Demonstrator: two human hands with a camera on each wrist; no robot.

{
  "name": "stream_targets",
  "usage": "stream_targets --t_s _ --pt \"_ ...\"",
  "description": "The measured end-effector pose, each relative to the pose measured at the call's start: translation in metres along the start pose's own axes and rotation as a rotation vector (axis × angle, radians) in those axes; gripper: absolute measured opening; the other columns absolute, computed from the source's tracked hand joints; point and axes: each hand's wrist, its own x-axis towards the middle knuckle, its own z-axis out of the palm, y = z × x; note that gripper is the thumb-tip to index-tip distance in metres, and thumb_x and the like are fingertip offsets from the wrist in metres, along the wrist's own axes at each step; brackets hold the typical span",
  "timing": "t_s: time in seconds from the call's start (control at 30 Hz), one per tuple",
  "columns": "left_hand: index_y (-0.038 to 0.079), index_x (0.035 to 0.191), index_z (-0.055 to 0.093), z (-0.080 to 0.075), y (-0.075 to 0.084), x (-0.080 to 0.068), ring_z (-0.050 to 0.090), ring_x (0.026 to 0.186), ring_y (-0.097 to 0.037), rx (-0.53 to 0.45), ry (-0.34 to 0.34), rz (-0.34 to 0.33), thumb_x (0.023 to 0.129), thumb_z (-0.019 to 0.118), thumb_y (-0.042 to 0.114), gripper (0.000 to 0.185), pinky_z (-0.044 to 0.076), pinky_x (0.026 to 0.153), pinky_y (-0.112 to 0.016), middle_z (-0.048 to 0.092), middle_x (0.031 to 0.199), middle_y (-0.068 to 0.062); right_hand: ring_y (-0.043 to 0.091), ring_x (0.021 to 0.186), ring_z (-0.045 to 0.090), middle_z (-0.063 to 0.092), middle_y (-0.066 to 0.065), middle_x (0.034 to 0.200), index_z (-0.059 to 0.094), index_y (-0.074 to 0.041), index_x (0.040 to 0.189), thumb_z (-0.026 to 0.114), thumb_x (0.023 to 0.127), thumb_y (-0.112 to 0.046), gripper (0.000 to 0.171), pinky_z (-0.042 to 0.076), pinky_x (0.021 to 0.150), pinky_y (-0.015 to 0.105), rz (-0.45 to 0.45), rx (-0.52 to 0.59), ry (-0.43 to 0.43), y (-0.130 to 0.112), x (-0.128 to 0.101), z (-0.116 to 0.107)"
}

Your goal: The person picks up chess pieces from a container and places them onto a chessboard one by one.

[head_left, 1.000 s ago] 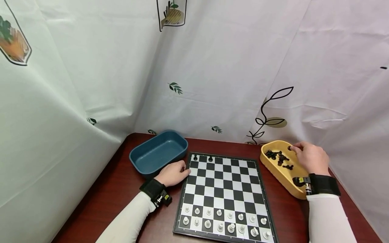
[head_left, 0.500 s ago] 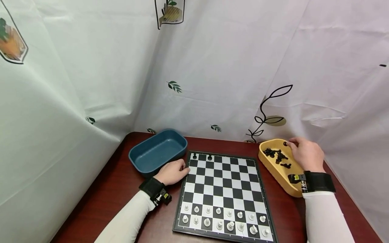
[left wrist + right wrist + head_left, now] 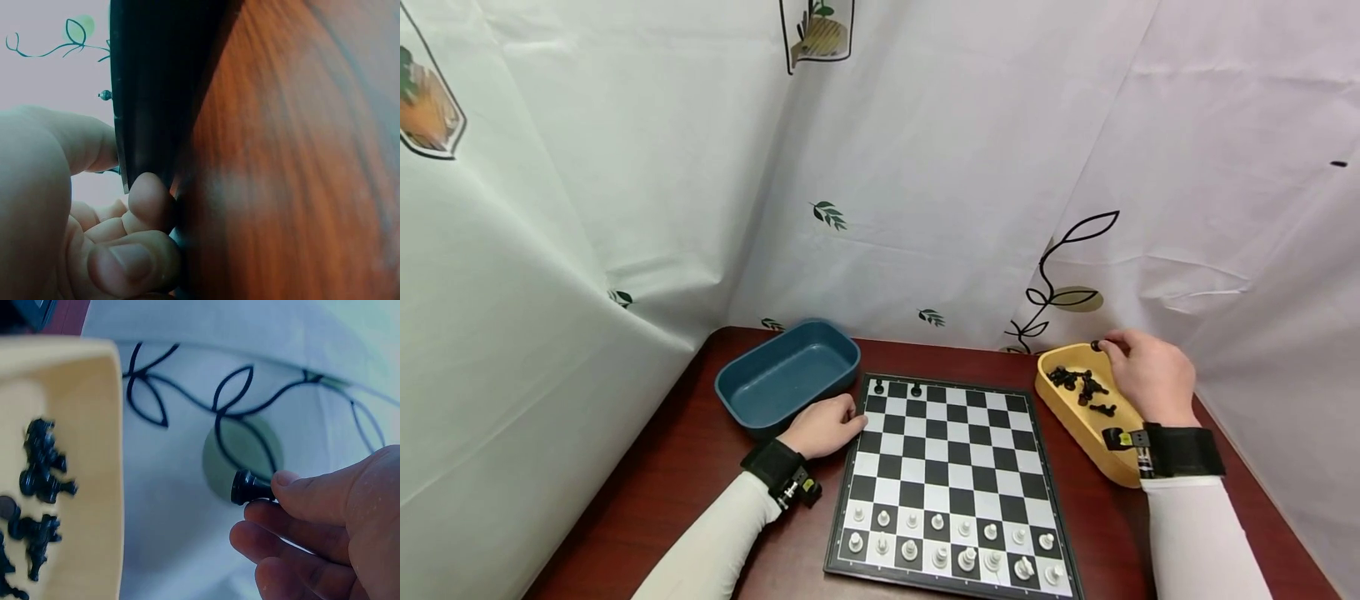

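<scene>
Head view: my right hand [image 3: 1152,379] pinches a black piece [image 3: 1097,345] above the yellow tray [image 3: 1078,417].
Left hand [image 3: 826,426]: fingers curled, resting against the board [image 3: 947,475].
Next: I think it goes on the far row.

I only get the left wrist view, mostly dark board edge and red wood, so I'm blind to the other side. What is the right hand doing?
Observer: The right hand pinches a small black chess piece in its fingers, above the far end of the yellow oval plastic tray.
Operator: Anything else in that tray?
Observer: Yes, a cluster of loose black chess pieces.
Operator: How full is the board?
Observer: The black-and-white chessboard has two black pieces on its far row; white pieces fill the two near rows.
</scene>
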Motion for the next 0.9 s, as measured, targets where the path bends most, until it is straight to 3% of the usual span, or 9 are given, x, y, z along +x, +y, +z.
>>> stream_targets --t_s 0.3,0.63,0.9 --pt "0.022 0.086 0.059 0.003 -0.001 -0.001 0.051 0.062 -0.013 0.008 0.01 0.011 0.109 0.066 0.041 0.031 0.041 0.063 -0.034 0.055 0.072 0.006 0.043 0.069 0.072 0.08 0.023 0.093 0.082 -0.001 0.11 0.083 0.096 -0.011 0.017 0.05 0.055 0.058 -0.159 0.025 0.066 -0.039 -0.002 0.01" --pt "0.021 0.086 0.059 0.0 -0.001 -0.002 0.051 0.062 -0.013 0.007 0.004 0.007 0.11 0.068 0.039 0.031 0.042 0.064 -0.035 0.055 0.072 0.005 0.034 0.064 0.069 0.079 0.016 0.088 0.082 -0.002 0.106 0.085 0.097 -0.01 0.012 0.05 0.055 0.05 -0.273 0.019 0.014 -0.068 -0.007 0.034" --pt "0.022 0.087 0.06 0.001 -0.001 -0.001 0.052 0.063 -0.014 0.007 0.005 0.003 0.109 0.067 0.041 0.03 0.042 0.064 -0.035 0.055 0.073 0.005 0.037 0.072 0.074 0.082 0.016 0.101 0.083 -0.004 0.11 0.084 0.098 -0.012 0.015 0.052 0.056 0.051 -0.311 0.018 -0.046 -0.085 -0.014 0.053"
